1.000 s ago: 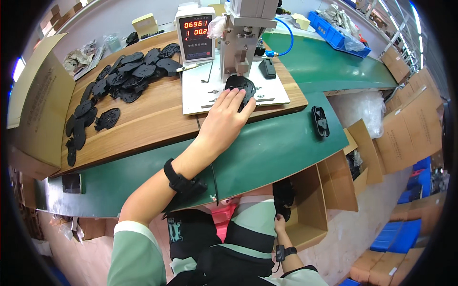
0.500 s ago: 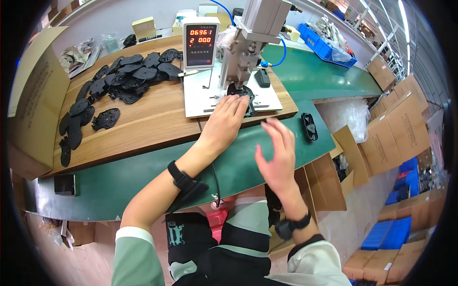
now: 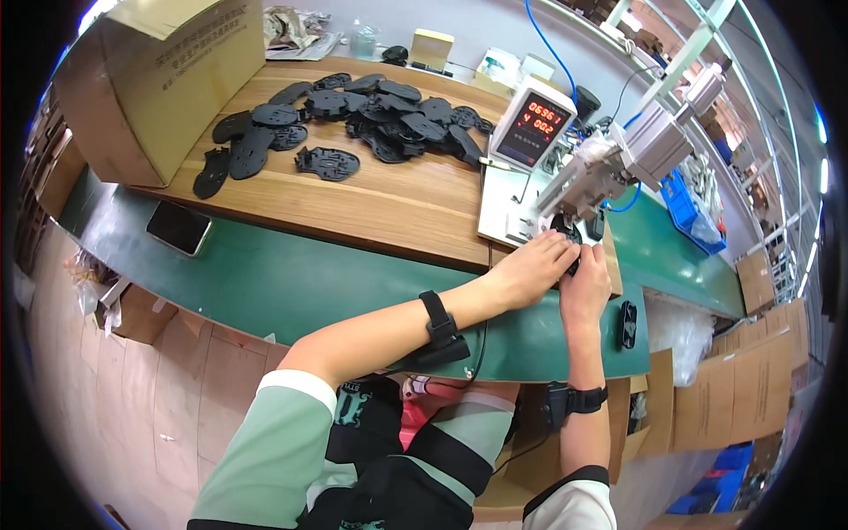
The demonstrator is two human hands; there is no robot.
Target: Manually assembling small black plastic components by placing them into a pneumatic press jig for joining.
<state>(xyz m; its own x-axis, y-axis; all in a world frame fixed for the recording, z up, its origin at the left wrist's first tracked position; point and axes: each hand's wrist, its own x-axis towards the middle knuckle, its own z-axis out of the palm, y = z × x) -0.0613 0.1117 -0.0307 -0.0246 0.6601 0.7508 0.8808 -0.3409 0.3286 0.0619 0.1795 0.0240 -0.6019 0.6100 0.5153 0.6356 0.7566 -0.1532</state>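
Observation:
Both of my hands are at a black plastic sole-shaped part [image 3: 573, 264] beneath the head of a metal bench press [image 3: 590, 179]. My left hand [image 3: 533, 270] reaches over the part from the left with its fingers closed together on it. My right hand [image 3: 586, 287] holds the near right edge, fingers bent around it. The fingers hide much of the part. A white control box [image 3: 533, 122] with a red lit display stands left of the press. Many similar black parts [image 3: 402, 119] lie heaped on the wooden board [image 3: 415, 199] to the left.
A large cardboard box [image 3: 168, 97] stands at the left end of the board. On the green bench [image 3: 283, 283] lie a phone [image 3: 179, 227] and, at the right, a small black piece [image 3: 628, 324]. A blue crate [image 3: 689, 212] and more cartons [image 3: 733, 371] are at the right.
My right hand, apart and open before, has moved in to the black part beside my left hand. The view has turned left, so the press sits farther right in the picture.

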